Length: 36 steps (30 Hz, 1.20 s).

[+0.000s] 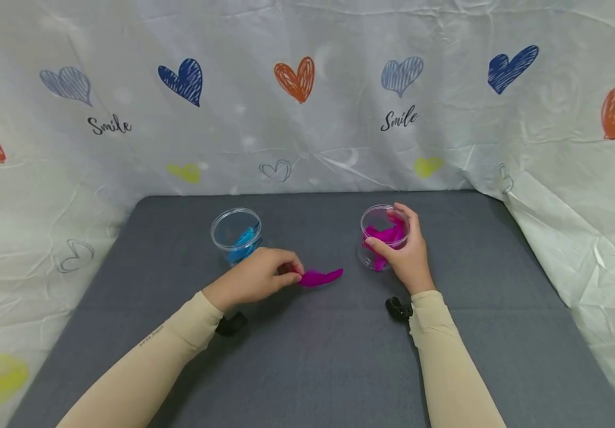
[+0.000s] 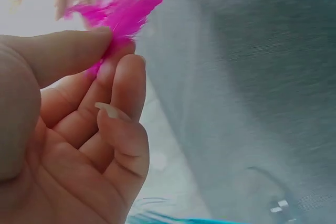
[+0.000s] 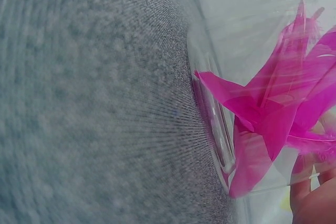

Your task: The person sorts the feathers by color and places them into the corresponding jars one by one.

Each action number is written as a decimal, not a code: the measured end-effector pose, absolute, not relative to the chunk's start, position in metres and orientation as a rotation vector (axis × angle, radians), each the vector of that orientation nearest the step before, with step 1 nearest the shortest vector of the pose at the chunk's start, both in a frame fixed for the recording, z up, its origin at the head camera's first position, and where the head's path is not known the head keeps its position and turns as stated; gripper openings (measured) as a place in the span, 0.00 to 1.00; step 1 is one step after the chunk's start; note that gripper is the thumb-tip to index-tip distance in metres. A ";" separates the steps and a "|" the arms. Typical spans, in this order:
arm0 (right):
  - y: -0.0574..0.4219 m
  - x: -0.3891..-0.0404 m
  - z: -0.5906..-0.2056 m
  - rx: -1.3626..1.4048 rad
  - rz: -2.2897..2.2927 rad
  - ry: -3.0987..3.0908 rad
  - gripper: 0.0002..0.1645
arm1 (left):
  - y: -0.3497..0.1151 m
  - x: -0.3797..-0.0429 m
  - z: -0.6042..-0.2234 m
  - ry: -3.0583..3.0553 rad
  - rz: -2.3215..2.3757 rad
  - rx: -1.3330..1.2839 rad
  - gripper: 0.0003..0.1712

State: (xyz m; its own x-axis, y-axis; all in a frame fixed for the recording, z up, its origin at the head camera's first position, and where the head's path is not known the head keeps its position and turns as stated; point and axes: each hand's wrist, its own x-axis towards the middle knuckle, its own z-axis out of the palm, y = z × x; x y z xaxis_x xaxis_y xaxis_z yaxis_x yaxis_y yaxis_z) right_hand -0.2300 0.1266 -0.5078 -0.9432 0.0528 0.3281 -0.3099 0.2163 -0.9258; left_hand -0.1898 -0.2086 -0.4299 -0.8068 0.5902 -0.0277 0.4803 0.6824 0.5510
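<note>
Between thumb and fingertips my left hand (image 1: 259, 276) pinches a magenta feather (image 1: 322, 277), whose tip points right toward the cup. In the left wrist view the feather (image 2: 128, 19) shows soft, frayed edges above the thumb. My right hand (image 1: 406, 252) grips a clear plastic cup (image 1: 369, 257) around its side, fingers behind and thumb in front. Several magenta feathers (image 3: 273, 108) lie inside that cup, seen through its wall in the right wrist view. To the left, just beyond my left hand, a second clear cup (image 1: 222, 241) holds blue feathers (image 1: 244, 241).
A dark grey cloth (image 1: 307, 368) covers the table. Behind it and along both sides hangs a white curtain (image 1: 339, 148) printed with hearts and "Smile". Black wrist devices (image 1: 397, 309) sit by both cream sleeves (image 1: 449, 356).
</note>
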 end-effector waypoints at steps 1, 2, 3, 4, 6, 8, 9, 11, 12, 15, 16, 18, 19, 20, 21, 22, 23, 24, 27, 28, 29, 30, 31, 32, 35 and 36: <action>0.127 -0.230 -0.508 0.239 1.782 -2.209 0.56 | -0.207 -0.191 -0.425 2.693 0.807 0.871 0.03; 0.127 -0.230 -0.508 0.238 1.779 -2.211 0.55 | -0.206 -0.191 -0.419 2.694 0.819 0.874 0.03; 0.128 -0.230 -0.509 0.238 1.777 -2.211 0.55 | -0.205 -0.192 -0.414 2.697 0.832 0.875 0.03; 0.128 -0.230 -0.509 0.238 1.775 -2.211 0.54 | -0.204 -0.193 -0.408 2.702 0.848 0.882 0.03; 0.129 -0.230 -0.509 0.236 1.773 -2.210 0.54 | -0.200 -0.196 -0.397 2.717 0.870 0.896 0.03; 0.129 -0.229 -0.509 0.235 1.767 -2.206 0.54 | -0.196 -0.200 -0.385 2.730 0.885 0.917 0.03; 0.130 -0.229 -0.509 0.234 1.767 -2.204 0.54 | -0.193 -0.202 -0.379 2.735 0.891 0.928 0.03; 0.131 -0.229 -0.509 0.227 1.766 -2.202 0.55 | -0.187 -0.206 -0.368 2.744 0.890 0.952 0.03; 0.131 -0.229 -0.509 0.223 1.767 -2.202 0.56 | -0.184 -0.208 -0.363 2.745 0.889 0.963 0.03; 0.132 -0.229 -0.510 0.215 1.778 -2.200 0.57 | -0.174 -0.215 -0.349 2.756 0.870 0.993 0.04; 0.133 -0.230 -0.511 0.213 1.782 -2.201 0.57 | -0.171 -0.217 -0.344 2.758 0.862 1.004 0.04; 0.134 -0.230 -0.512 0.212 1.787 -2.204 0.56 | -0.165 -0.222 -0.337 2.758 0.852 1.023 0.05; 0.134 -0.230 -0.512 0.213 1.788 -2.206 0.56 | -0.161 -0.224 -0.334 2.756 0.850 1.034 0.05; 0.134 -0.230 -0.512 0.217 1.788 -2.208 0.56 | -0.158 -0.226 -0.331 2.753 0.853 1.042 0.06; 0.135 -0.230 -0.512 0.217 1.789 -2.206 0.56 | -0.155 -0.229 -0.328 2.751 0.855 1.047 0.06; 0.135 -0.231 -0.511 0.220 1.790 -2.204 0.55 | -0.152 -0.231 -0.326 2.747 0.861 1.047 0.06; 0.135 -0.231 -0.511 0.223 1.788 -2.202 0.55 | -0.148 -0.233 -0.324 2.744 0.868 1.044 0.07; 0.135 -0.231 -0.510 0.229 1.790 -2.198 0.54 | -0.145 -0.235 -0.323 2.739 0.877 1.038 0.07; 0.135 -0.231 -0.509 0.247 1.800 -2.194 0.54 | -0.134 -0.242 -0.322 2.725 0.891 1.016 0.08; 0.134 -0.231 -0.510 0.253 1.803 -2.194 0.54 | -0.130 -0.244 -0.323 2.720 0.890 1.010 0.08; 0.134 -0.232 -0.509 0.249 1.811 -2.200 0.54 | -0.126 -0.246 -0.324 2.714 0.887 1.008 0.08; 0.133 -0.231 -0.509 0.252 1.816 -2.202 0.54 | -0.123 -0.248 -0.325 2.709 0.882 1.008 0.08; 0.132 -0.231 -0.510 0.254 1.821 -2.203 0.54 | -0.118 -0.249 -0.326 2.703 0.874 1.014 0.08; 0.131 -0.232 -0.510 0.254 1.821 -2.203 0.54 | -0.114 -0.251 -0.327 2.697 0.864 1.022 0.08; 0.130 -0.231 -0.510 0.259 1.821 -2.199 0.54 | -0.102 -0.255 -0.331 2.672 0.834 1.042 0.08; 0.130 -0.231 -0.510 0.268 1.814 -2.196 0.54 | -0.098 -0.256 -0.332 2.667 0.822 1.045 0.08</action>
